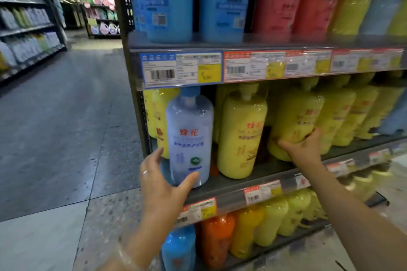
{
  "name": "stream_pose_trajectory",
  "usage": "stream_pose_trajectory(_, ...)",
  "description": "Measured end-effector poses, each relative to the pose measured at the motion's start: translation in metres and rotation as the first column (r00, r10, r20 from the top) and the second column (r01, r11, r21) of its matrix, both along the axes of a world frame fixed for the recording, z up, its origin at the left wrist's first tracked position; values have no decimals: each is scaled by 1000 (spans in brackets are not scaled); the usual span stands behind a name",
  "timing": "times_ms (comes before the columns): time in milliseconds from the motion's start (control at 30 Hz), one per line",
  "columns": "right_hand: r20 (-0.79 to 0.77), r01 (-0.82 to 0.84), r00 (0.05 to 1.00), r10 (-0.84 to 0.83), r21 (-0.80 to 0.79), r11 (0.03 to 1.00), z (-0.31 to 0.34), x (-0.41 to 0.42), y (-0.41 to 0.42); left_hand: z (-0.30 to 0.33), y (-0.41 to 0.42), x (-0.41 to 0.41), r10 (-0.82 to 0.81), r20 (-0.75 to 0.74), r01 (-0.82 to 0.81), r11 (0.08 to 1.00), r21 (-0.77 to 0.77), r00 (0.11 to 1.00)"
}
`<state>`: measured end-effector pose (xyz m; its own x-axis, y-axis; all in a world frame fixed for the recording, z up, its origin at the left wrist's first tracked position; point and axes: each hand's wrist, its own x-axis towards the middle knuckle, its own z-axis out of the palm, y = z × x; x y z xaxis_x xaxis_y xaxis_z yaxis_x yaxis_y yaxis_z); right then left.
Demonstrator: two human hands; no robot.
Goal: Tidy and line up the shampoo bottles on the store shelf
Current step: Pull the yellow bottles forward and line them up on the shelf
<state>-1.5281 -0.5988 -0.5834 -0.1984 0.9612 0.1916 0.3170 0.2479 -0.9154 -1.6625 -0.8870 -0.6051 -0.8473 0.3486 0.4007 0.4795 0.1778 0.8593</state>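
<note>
shelf (253,179): dark metal, three tiers in view, price tags along the front edges. middle tier: row of yellow bottles (241,136) with pump tops, upright, close together. pale blue bottle (189,138): upright at the left end of the middle tier, front edge, just beside a yellow one. left hand (160,179): thumb and fingers curled around the pale blue bottle's base; ring on one finger. right hand (305,146): fingers gripping the lower part of a tilted yellow bottle (295,121) further right.
</note>
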Motion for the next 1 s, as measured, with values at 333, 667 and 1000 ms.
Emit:
stream_pose_trajectory(333,14,-104,995,104,69,992,1,10,-15,13,90,86,-82,125,104,979,-178,989)
stream_pose_trajectory(667,-29,-261,964,263,62,963,-7,13,-27,12,115,81,137,117,-105,964,-246,984)
stream_pose_trajectory(1000,-101,-4,995,5,9,1000,5,68,47,7,122,78,135,61,-111,949,-294,989)
